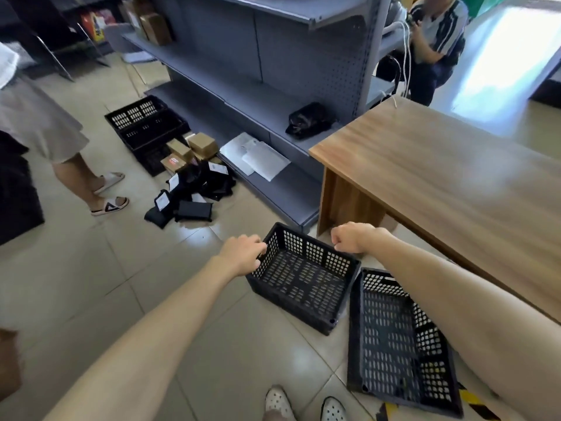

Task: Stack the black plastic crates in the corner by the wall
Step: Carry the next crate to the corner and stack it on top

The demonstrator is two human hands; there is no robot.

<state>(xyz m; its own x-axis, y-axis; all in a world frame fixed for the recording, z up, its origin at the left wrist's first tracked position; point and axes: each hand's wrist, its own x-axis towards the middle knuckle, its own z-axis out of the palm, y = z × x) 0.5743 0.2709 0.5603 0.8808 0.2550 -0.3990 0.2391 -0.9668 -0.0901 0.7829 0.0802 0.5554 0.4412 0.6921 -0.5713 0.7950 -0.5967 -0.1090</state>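
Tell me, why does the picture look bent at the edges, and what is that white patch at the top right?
Head view: the wide-angle lens bows the wooden table and shelving; daylight washes out the floor patch to white; the left hand on the black crate stays fairly sharp, far corners soften.

**Around the work area**

Grey shelving unit (258, 65) stood w/ white papers (258, 153) on bottom shelf. Cardboard boxes (194, 150) & black packets (197, 189) lay on tiled floor (76, 268). Wooden surface (455, 183) at right.
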